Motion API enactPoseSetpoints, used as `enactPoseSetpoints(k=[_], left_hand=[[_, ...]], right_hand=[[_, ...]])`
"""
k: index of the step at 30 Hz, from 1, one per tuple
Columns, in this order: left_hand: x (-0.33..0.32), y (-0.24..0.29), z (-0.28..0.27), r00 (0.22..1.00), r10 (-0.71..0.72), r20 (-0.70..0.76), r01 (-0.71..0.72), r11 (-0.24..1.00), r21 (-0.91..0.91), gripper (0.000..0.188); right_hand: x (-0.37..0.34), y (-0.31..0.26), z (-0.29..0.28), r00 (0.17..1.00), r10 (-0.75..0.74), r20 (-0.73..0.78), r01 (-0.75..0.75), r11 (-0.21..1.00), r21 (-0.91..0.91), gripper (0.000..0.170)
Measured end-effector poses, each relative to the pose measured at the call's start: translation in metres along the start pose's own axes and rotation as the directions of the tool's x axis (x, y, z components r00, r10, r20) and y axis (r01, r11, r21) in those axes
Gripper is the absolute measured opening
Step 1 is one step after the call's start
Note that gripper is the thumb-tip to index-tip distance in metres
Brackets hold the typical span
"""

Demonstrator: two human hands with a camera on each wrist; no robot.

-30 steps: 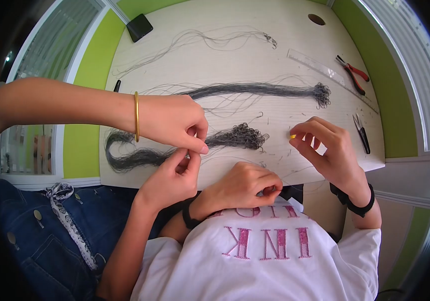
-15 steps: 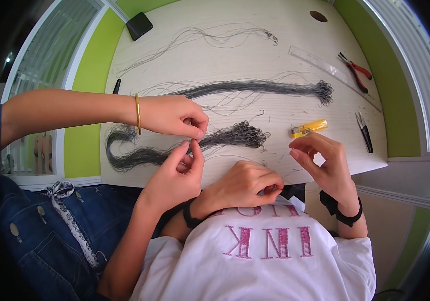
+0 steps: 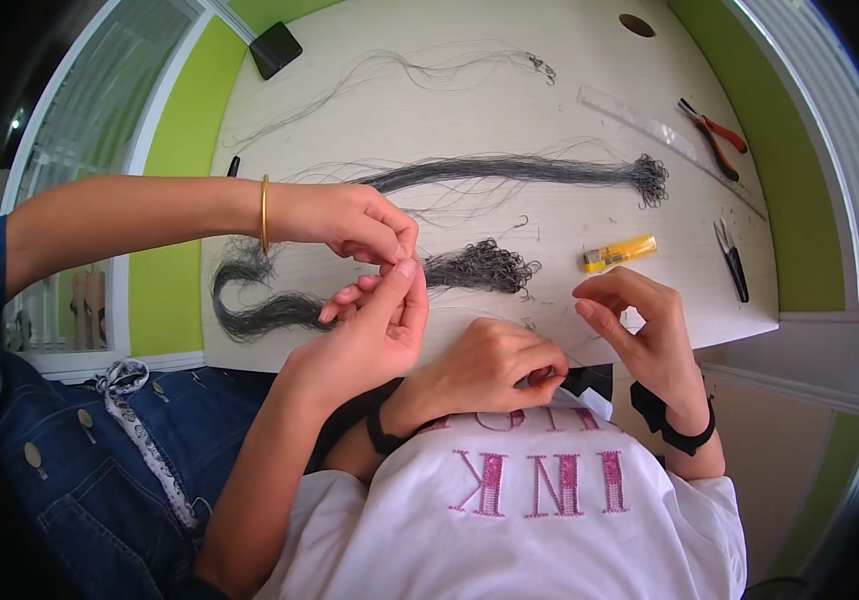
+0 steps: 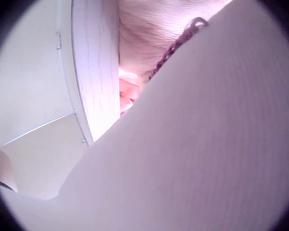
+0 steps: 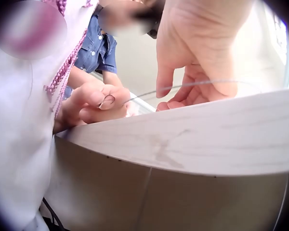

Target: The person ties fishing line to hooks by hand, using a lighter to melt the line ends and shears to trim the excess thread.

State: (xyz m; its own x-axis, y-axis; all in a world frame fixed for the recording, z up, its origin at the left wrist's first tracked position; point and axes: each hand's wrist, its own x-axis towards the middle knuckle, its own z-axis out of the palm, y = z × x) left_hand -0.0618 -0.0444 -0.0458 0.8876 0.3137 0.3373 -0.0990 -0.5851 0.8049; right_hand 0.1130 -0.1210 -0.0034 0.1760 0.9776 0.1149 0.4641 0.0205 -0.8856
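Note:
My left hand [image 3: 494, 368] is held against the white shirt at the table's front edge, fingers curled. In the right wrist view its fingertips pinch a small dark hook [image 5: 107, 100], from which a thin line [image 5: 183, 84] runs right, past my right hand. My right hand [image 3: 649, 320] hovers over the front edge, thumb and forefinger bent toward each other with a gap between. Just beyond it lies a yellow lighter [image 3: 621, 253]. Further left sits a bundle of hooks [image 3: 489, 268] with dark lines. The left wrist view is mostly covered by shirt cloth.
Another person's two hands [image 3: 359, 215] meet at the fingertips over the bundle's lines. A second hook bundle [image 3: 509, 170] lies behind, with a few looser lines [image 3: 409, 65] at the back. A clear ruler [image 3: 669, 135], red-handled pliers [image 3: 717, 142] and a black-handled pointed tool [image 3: 732, 265] lie right.
My right hand has let go of the lighter, which now lies on the table, and has drawn slightly nearer. The other person's hands have shifted a little right. My left hand stays in place.

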Motion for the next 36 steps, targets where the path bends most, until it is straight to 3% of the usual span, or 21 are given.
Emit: enactPoseSetpoints(k=[14,16,36], left_hand=[[0.003,0.006,-0.003,0.997,-0.058,0.056,0.057,0.998,0.022,0.009],[0.001,0.002,0.000,1.000,-0.008,0.012,0.008,1.000,0.013,0.011],[0.001,0.004,-0.002,1.000,-0.023,0.002,0.023,1.000,0.012,0.009]], right_hand=[[-0.002,0.002,0.000,0.999,-0.031,0.009,0.031,0.999,0.011,0.012],[-0.003,0.004,0.001,0.999,-0.032,0.028,0.032,0.999,0.008,0.012],[-0.007,0.007,0.010,0.999,-0.033,0.035,0.033,0.999,0.005,0.012]])
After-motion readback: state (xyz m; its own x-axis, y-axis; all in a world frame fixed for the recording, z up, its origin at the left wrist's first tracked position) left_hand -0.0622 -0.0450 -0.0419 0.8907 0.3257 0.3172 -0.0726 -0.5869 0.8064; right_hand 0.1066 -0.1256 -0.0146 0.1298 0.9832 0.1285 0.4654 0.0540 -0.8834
